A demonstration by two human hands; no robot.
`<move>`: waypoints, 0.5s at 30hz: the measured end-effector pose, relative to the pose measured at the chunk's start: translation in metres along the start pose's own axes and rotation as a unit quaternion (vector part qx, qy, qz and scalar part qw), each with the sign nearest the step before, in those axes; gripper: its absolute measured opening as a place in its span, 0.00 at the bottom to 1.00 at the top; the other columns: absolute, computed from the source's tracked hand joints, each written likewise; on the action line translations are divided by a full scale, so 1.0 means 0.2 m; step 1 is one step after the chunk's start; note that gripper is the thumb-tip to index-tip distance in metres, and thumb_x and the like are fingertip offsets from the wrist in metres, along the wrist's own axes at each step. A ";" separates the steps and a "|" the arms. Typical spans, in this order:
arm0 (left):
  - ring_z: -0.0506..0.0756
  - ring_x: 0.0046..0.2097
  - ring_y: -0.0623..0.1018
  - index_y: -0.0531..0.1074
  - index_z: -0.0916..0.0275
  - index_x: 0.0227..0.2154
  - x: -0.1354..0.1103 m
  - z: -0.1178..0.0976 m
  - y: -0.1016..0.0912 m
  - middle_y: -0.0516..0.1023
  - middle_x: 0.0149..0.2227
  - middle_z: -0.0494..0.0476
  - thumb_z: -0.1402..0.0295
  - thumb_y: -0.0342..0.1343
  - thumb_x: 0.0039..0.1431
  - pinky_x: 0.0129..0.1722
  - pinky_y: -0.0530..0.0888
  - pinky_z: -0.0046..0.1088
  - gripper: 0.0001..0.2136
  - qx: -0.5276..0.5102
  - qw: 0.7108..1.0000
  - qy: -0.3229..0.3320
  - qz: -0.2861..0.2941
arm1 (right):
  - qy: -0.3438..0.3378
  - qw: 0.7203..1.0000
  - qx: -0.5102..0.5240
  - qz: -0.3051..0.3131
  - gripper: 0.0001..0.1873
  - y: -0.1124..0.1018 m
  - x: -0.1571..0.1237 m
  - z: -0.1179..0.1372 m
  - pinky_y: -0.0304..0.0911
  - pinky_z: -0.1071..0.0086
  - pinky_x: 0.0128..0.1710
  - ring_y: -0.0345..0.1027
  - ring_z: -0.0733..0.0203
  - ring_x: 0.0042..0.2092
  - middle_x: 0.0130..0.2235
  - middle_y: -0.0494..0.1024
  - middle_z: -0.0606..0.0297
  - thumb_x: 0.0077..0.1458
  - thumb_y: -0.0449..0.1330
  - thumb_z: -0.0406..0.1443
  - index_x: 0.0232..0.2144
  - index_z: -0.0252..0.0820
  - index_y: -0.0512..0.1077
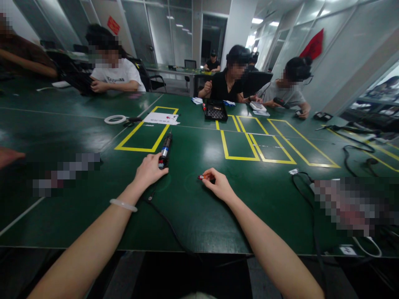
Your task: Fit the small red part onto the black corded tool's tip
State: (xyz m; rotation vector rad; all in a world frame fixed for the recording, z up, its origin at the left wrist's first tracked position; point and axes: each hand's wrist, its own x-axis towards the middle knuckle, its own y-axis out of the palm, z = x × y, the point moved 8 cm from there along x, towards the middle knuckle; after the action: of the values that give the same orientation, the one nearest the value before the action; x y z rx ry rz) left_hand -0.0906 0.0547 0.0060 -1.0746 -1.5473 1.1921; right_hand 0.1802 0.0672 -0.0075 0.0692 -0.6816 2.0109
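Note:
My left hand (pixel 150 170) rests on the green table (pixel 193 207), fingers closed round the near end of a black and blue electric screwdriver (pixel 165 150) that lies pointing away from me. Its dark cable (pixel 168 222) trails back toward the table's near edge. A pale bangle (pixel 123 204) sits on my left wrist. My right hand (pixel 218 182) lies to the right, its fingertips pinching a small red and dark part (pixel 201 177) on the table surface.
Yellow tape rectangles (pixel 146 135) mark the table ahead. A black bit case (pixel 215 111), white papers (pixel 162 118) and a white tape roll (pixel 115 119) lie farther off. Black cables (pixel 349 155) run at the right. Several people sit along the far side.

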 end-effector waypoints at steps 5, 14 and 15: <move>0.63 0.52 0.69 0.58 0.62 0.60 -0.13 -0.38 0.01 0.67 0.52 0.65 0.53 0.52 0.55 0.47 0.71 0.37 0.32 -0.010 0.995 0.093 -0.022 | 0.002 0.999 -0.035 0.000 0.05 0.00 0.00 0.01 0.64 0.71 0.35 0.68 0.64 0.32 0.30 0.73 0.67 0.53 0.58 0.34 0.35 0.41 0.68; 0.61 0.49 0.69 0.56 0.64 0.61 -0.30 -0.67 0.02 0.67 0.51 0.64 0.56 0.52 0.57 0.48 0.70 0.36 0.31 -0.040 0.979 0.197 -0.018 | 0.019 0.995 -0.096 -0.007 0.04 -0.02 0.00 0.03 0.61 0.72 0.33 0.66 0.65 0.30 0.29 0.73 0.68 0.51 0.58 0.34 0.32 0.41 0.67; 0.61 0.49 0.69 0.56 0.64 0.61 -0.31 -0.68 0.02 0.67 0.51 0.64 0.56 0.52 0.56 0.48 0.70 0.37 0.31 -0.042 0.978 0.204 -0.019 | 0.020 0.995 -0.097 -0.007 0.04 -0.02 0.00 0.02 0.61 0.72 0.33 0.66 0.65 0.30 0.29 0.73 0.68 0.51 0.58 0.34 0.32 0.41 0.67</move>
State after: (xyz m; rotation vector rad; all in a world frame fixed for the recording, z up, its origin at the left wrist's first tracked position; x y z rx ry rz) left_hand 0.0549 0.0255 0.0151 -1.2500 -1.2959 0.8212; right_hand 0.1822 0.0656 -0.0022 -0.0814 -0.8457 1.9176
